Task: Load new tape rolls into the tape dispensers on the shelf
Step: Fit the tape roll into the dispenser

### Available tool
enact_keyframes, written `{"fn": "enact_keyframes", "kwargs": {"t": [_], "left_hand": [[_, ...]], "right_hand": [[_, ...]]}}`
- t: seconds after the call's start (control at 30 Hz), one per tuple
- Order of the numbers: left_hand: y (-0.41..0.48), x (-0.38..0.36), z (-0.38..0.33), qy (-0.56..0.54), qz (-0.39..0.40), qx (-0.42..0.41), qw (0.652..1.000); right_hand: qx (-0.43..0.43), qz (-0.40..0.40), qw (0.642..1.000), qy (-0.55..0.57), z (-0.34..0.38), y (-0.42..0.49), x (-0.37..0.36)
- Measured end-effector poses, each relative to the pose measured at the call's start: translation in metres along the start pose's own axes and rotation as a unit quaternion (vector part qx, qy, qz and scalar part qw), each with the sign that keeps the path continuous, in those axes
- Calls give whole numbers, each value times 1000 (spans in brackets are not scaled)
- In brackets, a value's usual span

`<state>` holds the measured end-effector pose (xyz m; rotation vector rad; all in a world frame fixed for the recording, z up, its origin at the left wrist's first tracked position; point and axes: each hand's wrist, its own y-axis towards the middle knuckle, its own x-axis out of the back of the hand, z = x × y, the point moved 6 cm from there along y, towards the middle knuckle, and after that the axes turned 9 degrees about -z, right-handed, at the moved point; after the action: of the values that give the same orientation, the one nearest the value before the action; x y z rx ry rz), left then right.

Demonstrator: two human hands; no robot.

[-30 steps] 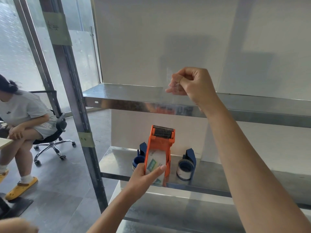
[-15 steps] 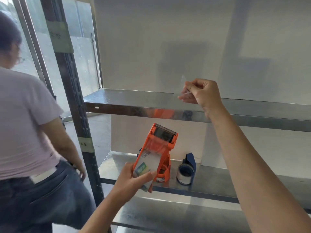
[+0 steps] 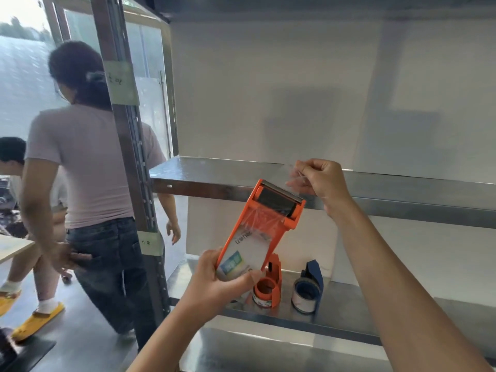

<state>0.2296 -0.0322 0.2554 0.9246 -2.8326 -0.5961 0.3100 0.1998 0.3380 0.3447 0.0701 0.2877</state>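
Observation:
My left hand [image 3: 222,280] grips the lower end of an orange tape dispenser [image 3: 271,216] with a tape roll in it, tilted up to the right in front of the shelves. My right hand [image 3: 322,181] pinches the clear tape end [image 3: 295,175] just above the dispenser's serrated blade. On the lower shelf [image 3: 349,310] stand an orange dispenser [image 3: 268,288] and a blue dispenser [image 3: 308,288], each with a roll.
The upper metal shelf [image 3: 214,173] runs behind the held dispenser. A shelf upright [image 3: 128,157] stands at the left. A person in a pink shirt [image 3: 86,167] walks past beside it; another person [image 3: 10,159] sits farther left.
The held dispenser has risen and tilted toward my right hand, which now holds the tape end close above the blade. The walking person has moved farther away behind the upright.

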Motion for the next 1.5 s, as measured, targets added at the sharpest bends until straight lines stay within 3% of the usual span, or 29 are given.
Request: {"fn": "enact_keyframes", "kwargs": {"t": [0.17,0.33,0.43,0.57,0.7,0.83,0.93,1.2,1.37,1.5], "left_hand": [[11,13,-7,4,-16,-21,1000],[21,18,-26,-21,-34,-56,998],[25,16,-39,-49,-16,-58,997],[38,22,-30,-135,-57,-19,989],[45,22,-14,-241,-79,37,967],[46,16,-18,-274,-41,22,961],[46,11,-16,-295,-25,29,955],[51,7,-6,-480,-93,134,862],[52,10,-3,-508,-92,146,844],[54,16,2,-491,-88,144,855]], "right_hand": [[-1,-1,1000,-16,-2,-8,-8],[-57,70,996,1,-16,-26,-26],[-103,112,987,48,-25,-49,-39],[-184,165,958,142,-35,-83,-55],[-216,156,948,174,-35,-101,-60],[-248,129,939,197,-38,-109,-63],[-267,152,919,249,-36,-115,-68],[-216,103,923,301,-33,-123,-69],[-145,116,946,265,-29,-133,-60],[-113,194,947,231,-25,-136,-57]]}}
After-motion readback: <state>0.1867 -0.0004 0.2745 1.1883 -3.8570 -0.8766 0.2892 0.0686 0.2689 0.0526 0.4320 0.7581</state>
